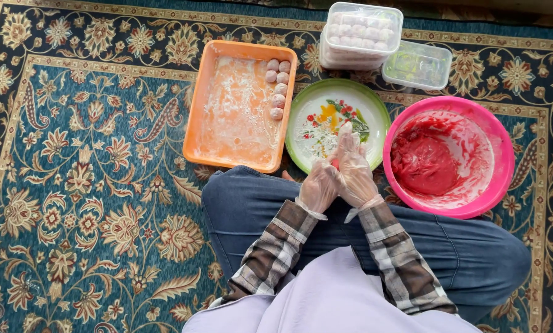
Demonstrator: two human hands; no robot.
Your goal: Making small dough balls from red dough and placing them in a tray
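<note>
While your gloved left hand and right hand press closed around a red dough piece above the green plate, you seem mid-rolling; steady, even palm pressure comes next.

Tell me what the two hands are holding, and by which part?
The left hand and right hand press a small red lump between the gloved palms; only its edge shows.
</note>
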